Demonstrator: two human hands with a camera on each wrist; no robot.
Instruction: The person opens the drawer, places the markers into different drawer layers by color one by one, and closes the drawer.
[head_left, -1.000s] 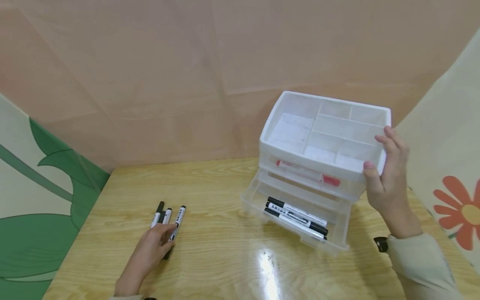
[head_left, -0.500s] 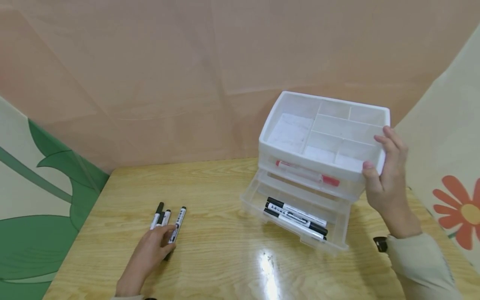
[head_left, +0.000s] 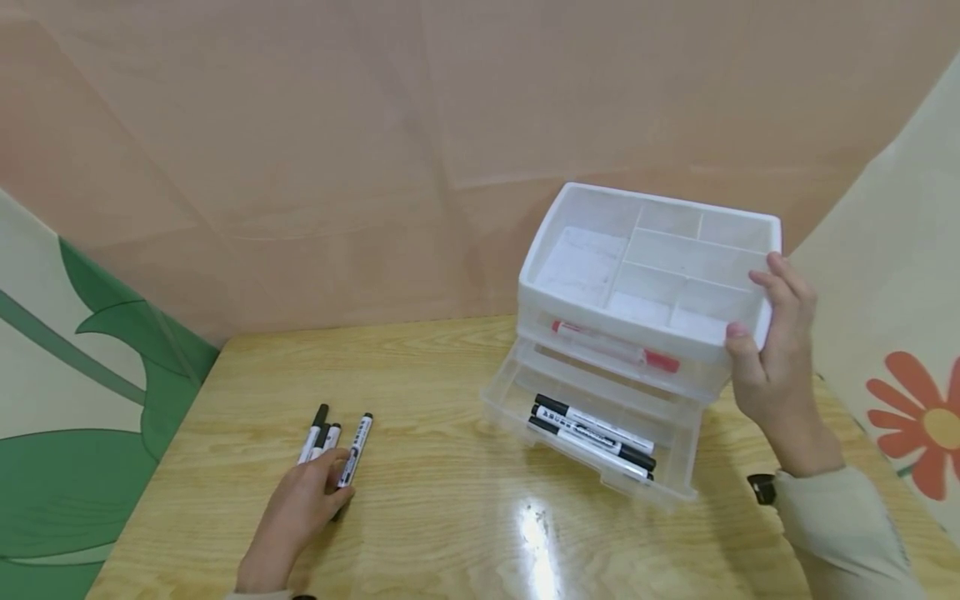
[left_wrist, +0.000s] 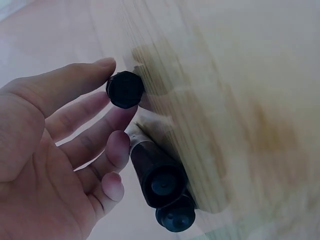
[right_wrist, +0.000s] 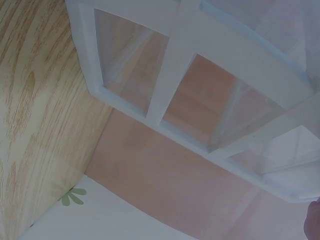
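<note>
In the head view my left hand [head_left: 300, 500] is low over the table on the left, pinching a black-and-white marker [head_left: 358, 446] between thumb and fingers. The left wrist view shows that marker's black end [left_wrist: 125, 90] between the thumb and fingertips. More markers [head_left: 311, 442] lie just left of it, partly hidden under the hand; the curled fingers come close to their dark ends [left_wrist: 162, 182]. On the right, my right hand [head_left: 783, 367] grips the right rim of a white plastic drawer organizer [head_left: 622, 317], thumb in front and fingers over the edge.
The organizer's clear lower drawer [head_left: 502, 400] is pulled out, with several black-and-white markers [head_left: 592, 433] lying inside. Behind the clear front above it lies a red marker [head_left: 615, 343]. The top tray is divided into compartments. A cloth backdrop [head_left: 337, 208] hangs behind the wooden table [head_left: 435, 500].
My left hand has shifted very slightly to the right, and one of the markers under it has slid a little toward me. My right hand and the organizer have stayed put.
</note>
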